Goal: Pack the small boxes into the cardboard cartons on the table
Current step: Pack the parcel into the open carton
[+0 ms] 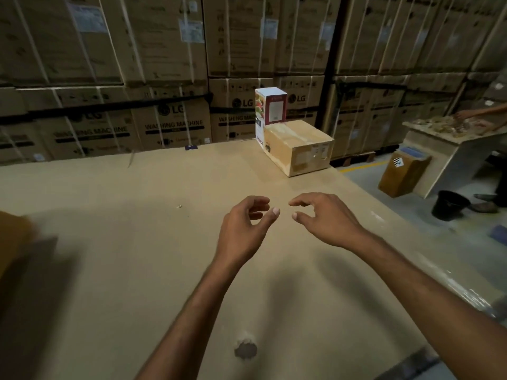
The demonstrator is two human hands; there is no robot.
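Bare worktop is lying open across the middle; sealed carton and upright printed box are blocking the far right corner.

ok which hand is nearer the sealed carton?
Right. The right hand hovers just below the sealed carton; the left hand sits further left. Both empty.

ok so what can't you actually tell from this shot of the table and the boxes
- Brown carton, head view: taped shut, so its contents are hidden.
- White printed box: its lower part sits behind the carton; its small print is too small to read.
- Brown object at the left edge: blurred and cut off by the frame, so it cannot be identified.
- Items on the side table: too far and too blurred to name.
- Left hand and right hand: both empty, hovering.
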